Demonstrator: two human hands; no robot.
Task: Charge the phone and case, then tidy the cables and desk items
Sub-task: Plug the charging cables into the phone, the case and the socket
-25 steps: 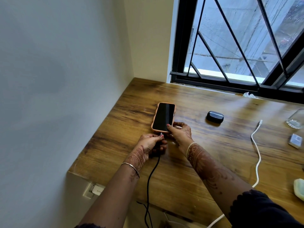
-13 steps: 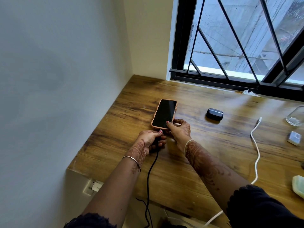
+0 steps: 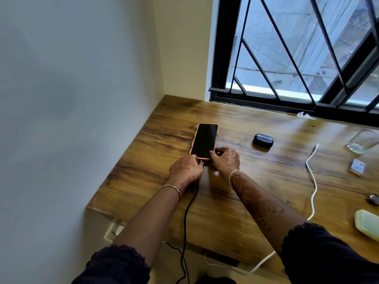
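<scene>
A phone (image 3: 204, 140) in an orange cover lies face up, screen dark, near the left end of the wooden desk (image 3: 155, 181). My right hand (image 3: 225, 157) grips its near right corner. My left hand (image 3: 186, 168) pinches the plug of a black cable (image 3: 189, 206) right at the phone's near edge; the plug tip is mostly hidden by my fingers. The black cable runs back over the desk's front edge. A black earbud case (image 3: 263, 140) sits shut to the right of the phone. A white cable (image 3: 312, 181) lies loose beyond it, its plug pointing toward the window.
A wall socket (image 3: 114, 229) sits below the desk's left front corner. At the far right are a glass (image 3: 363, 141), a small white box (image 3: 357, 167), a pale green object (image 3: 369, 222) and a small metal piece (image 3: 373, 198). A barred window runs along the back edge.
My left hand has carried the black plug forward until it meets the phone's near edge. The right hand stays on the phone's corner. The camera view has shifted slightly.
</scene>
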